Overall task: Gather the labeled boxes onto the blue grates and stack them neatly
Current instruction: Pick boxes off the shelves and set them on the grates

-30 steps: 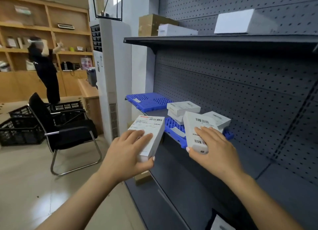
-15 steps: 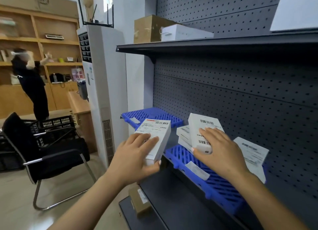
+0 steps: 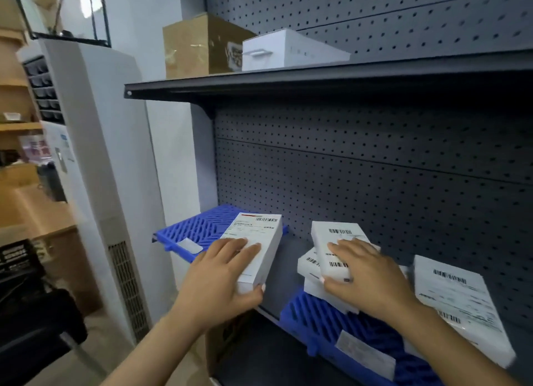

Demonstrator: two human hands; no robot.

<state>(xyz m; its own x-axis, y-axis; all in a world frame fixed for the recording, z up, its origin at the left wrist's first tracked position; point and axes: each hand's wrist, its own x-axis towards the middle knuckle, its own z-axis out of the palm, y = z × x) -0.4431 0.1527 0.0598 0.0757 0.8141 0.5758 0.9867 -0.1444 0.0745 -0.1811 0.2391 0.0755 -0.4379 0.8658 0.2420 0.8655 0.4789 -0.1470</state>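
My left hand (image 3: 225, 273) grips a white labeled box (image 3: 256, 241), held just in front of the far blue grate (image 3: 196, 230) on the dark shelf. My right hand (image 3: 360, 270) holds a second white labeled box (image 3: 334, 238), which lies on top of a small stack of white boxes (image 3: 311, 273) on the near blue grate (image 3: 323, 319). Another white labeled box (image 3: 458, 305) lies flat on the near grate at the right.
A dark pegboard backs the shelf, and an upper shelf (image 3: 288, 82) carries a brown carton (image 3: 199, 45) and a white box (image 3: 288, 53). A tall white air conditioner (image 3: 101, 154) stands at left, with a black chair (image 3: 31, 328) and wooden shelving beyond.
I have moved closer to the shelf. Both hands carried their boxes forward; the right one now rests on the stack on the near grate, the left one nears the far grate.
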